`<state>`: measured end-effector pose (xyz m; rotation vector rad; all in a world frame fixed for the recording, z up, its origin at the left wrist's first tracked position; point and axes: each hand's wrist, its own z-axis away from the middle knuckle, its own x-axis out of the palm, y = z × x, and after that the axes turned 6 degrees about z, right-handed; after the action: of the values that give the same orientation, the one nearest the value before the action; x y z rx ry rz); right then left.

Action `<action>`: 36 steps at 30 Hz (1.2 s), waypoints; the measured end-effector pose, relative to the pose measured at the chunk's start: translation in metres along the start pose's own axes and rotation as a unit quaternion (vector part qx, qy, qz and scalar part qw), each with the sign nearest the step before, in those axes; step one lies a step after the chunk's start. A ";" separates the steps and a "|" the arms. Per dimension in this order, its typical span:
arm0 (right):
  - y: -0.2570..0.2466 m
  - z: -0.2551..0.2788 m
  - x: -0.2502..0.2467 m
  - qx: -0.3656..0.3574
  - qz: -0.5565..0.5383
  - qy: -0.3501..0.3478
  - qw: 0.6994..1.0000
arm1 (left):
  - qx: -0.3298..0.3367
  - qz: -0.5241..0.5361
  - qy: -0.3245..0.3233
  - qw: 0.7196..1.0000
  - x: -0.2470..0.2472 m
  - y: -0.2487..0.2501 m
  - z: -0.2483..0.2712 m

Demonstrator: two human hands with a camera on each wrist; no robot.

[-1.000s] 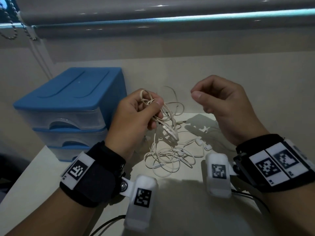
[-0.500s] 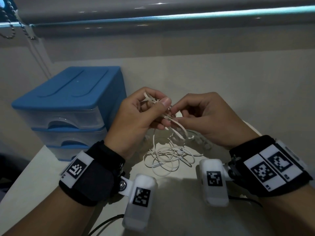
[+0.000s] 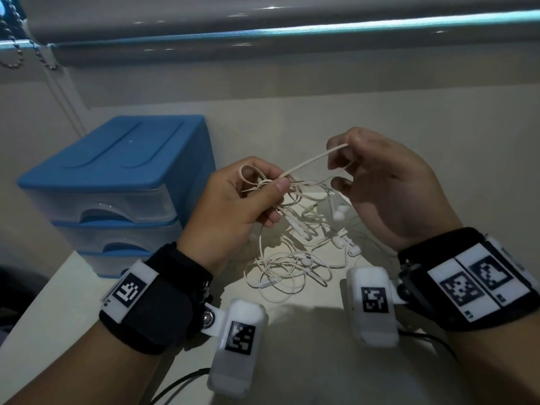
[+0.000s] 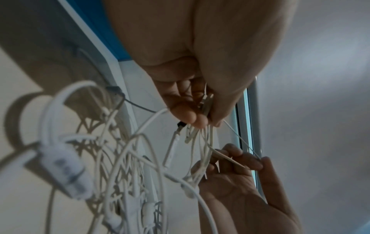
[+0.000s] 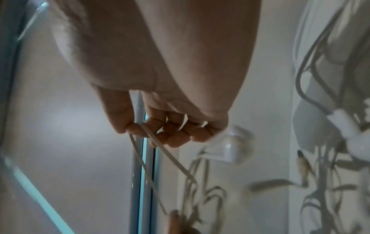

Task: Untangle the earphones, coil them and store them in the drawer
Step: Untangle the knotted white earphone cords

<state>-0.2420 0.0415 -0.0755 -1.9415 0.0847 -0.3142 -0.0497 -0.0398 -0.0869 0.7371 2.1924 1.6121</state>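
Your hands work a knot of earphones [image 3: 292, 258] above a pale surface [image 3: 306, 361] set against a plain wall.

A blue three-drawer unit [image 3: 117, 185] stands at the surface's back left corner, drawers closed, under a roller blind [image 3: 263, 24] with its bead chain [image 3: 17, 54]. Your left hand [image 3: 233, 209] pinches a bunch of loops between thumb and fingers; your right hand [image 3: 388, 188] pinches one strand [image 3: 315, 159] stretched taut between the two. The rest of the tangle hangs down and lies on the surface between your wrists. Only the left wrist view shows a dark plug [image 4: 181, 125] just below your fingertips [image 4: 192, 118]; only the right wrist view shows an earbud [image 5: 232, 147] beside your curled fingers [image 5: 180, 136].
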 end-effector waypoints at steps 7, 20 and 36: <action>-0.010 0.000 -0.012 -0.016 -0.152 0.039 0.988 | -0.026 -0.014 0.048 0.998 -0.004 -0.005 -0.003; -0.018 0.002 -0.025 -0.045 -0.183 0.085 0.978 | -0.021 -0.030 0.077 0.996 -0.004 -0.005 -0.004; -0.013 -0.002 -0.011 -0.022 -0.034 0.114 0.993 | -0.007 0.044 0.043 0.998 -0.003 -0.003 -0.004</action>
<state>-0.2544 0.0473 -0.0650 -1.9483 0.1759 -0.5829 -0.0504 -0.0450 -0.0885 0.7854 2.2343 1.7298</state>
